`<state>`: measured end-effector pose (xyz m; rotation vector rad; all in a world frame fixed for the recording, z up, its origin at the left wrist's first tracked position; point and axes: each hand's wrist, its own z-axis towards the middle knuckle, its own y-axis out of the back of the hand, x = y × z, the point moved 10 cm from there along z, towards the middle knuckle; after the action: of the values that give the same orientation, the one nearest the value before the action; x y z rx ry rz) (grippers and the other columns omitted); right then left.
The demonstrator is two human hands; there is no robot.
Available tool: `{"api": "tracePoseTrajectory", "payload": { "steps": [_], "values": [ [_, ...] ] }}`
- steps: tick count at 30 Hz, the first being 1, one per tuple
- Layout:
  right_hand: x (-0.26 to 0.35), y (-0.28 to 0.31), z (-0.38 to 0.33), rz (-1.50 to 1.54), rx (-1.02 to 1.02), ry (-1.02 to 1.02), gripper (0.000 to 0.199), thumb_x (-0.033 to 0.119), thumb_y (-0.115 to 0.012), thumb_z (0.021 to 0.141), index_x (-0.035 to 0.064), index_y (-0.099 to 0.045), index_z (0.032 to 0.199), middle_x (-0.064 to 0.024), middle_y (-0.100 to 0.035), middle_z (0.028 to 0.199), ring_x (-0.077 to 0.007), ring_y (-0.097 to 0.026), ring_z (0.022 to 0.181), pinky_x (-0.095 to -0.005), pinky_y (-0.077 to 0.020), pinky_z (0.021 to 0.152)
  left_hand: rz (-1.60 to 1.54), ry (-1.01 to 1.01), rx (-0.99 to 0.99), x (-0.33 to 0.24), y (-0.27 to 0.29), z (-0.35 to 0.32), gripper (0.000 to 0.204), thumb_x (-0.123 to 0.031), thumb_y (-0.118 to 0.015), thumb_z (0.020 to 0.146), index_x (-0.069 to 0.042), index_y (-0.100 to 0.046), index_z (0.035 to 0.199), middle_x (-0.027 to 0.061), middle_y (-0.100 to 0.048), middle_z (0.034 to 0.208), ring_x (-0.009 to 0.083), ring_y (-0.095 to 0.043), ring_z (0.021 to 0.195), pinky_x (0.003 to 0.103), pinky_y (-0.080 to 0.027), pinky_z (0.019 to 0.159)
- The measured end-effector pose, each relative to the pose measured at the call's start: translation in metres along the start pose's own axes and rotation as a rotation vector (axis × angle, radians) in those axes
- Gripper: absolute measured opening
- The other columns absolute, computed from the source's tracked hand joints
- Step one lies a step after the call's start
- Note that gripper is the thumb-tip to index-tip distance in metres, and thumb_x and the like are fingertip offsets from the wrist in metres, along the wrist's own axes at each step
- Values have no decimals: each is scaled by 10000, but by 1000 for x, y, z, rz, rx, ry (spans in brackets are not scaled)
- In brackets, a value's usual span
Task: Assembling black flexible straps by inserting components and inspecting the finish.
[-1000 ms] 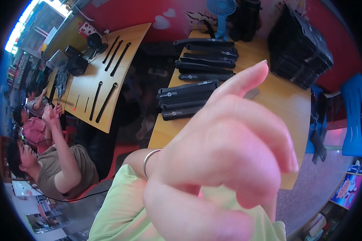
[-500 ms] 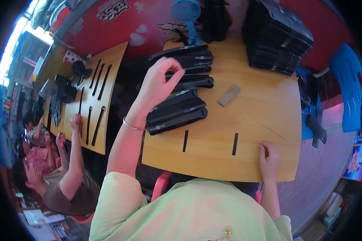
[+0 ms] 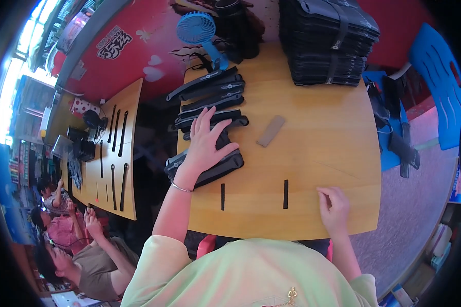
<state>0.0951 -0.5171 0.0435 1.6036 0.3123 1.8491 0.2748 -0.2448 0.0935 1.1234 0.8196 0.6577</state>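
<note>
My left hand point(image 3: 208, 142) is open, its fingers spread above a row of long black-and-grey fabric pieces point(image 3: 217, 171) along the table's left side. Whether it touches them I cannot tell. More of these black pieces point(image 3: 212, 94) lie fanned out behind it. At the front right of the wooden table point(image 3: 328, 138), my right hand point(image 3: 336, 211) has its fingers curled in toward the thumb; anything between them is too small or hidden to make out. Two short black strips point(image 3: 286, 194) lie apart near the front edge. Beyond them rests a flat brownish-grey piece point(image 3: 271, 131).
A tall stack of black folded fabric pieces point(image 3: 328, 46) stands at the back right. A blue fan point(image 3: 197, 30) is at the back left. Blue chairs point(image 3: 438, 77) stand to the right. Leftward, another table point(image 3: 120, 169) holds dark strips, with people seated at it.
My left hand has come down from above the table onto or just over the black fabric pieces, its fingers opening. My right hand stays near the front right. The view has shifted slightly.
</note>
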Motion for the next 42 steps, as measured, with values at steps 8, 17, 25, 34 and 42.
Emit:
{"api": "tracePoseTrajectory", "payload": {
  "steps": [8, 17, 25, 34, 42],
  "values": [
    [-5, -2, 1, 56, 18, -53, 115, -47, -617, 779, 29, -637, 863, -90, -583, 743, -189, -567, 609, -272, -443, 522, -42, -39, -4, -6, -7, -1, 449, -326, -742, 703, -123, -599, 1077, 178, -396, 1326, 390, -296, 1293, 487, -239, 1056],
    [-5, 0, 3, 34, -14, -26, 116, -36, -642, 749, 36, -638, 839, -82, -591, 725, -202, -566, 575, -287, -435, 487, 79, -170, 34, -27, -5, 3, 491, -354, -726, 709, -95, -592, 1104, 118, -409, 1375, 326, -326, 1305, 500, -199, 1073],
    [-6, -1, 2, 22, -15, -21, 120, -30, -640, 746, 44, -640, 840, -77, -590, 725, -205, -565, 573, -295, -435, 490, 168, -107, 132, -26, -15, 20, 648, -476, -692, 709, -235, -518, 1285, 205, -263, 1433, 391, -207, 1340, 536, -153, 1085],
    [-6, -2, 2, 27, -17, -33, 121, -29, -639, 755, 45, -639, 852, -78, -588, 730, -200, -552, 564, -290, -427, 491, 163, -178, 121, -36, -20, 33, 572, -484, -700, 700, -183, -586, 1174, 195, -311, 1397, 377, -229, 1333, 548, -192, 1071],
    [-2, -1, 4, 8, -17, -25, 126, -33, -636, 759, 43, -638, 860, -77, -594, 742, -192, -552, 562, -284, -424, 485, 128, -184, 102, -31, -22, 36, 648, -519, -641, 748, -183, -484, 1279, 213, -335, 1367, 367, -268, 1312, 550, -207, 1063]
  ]
}}
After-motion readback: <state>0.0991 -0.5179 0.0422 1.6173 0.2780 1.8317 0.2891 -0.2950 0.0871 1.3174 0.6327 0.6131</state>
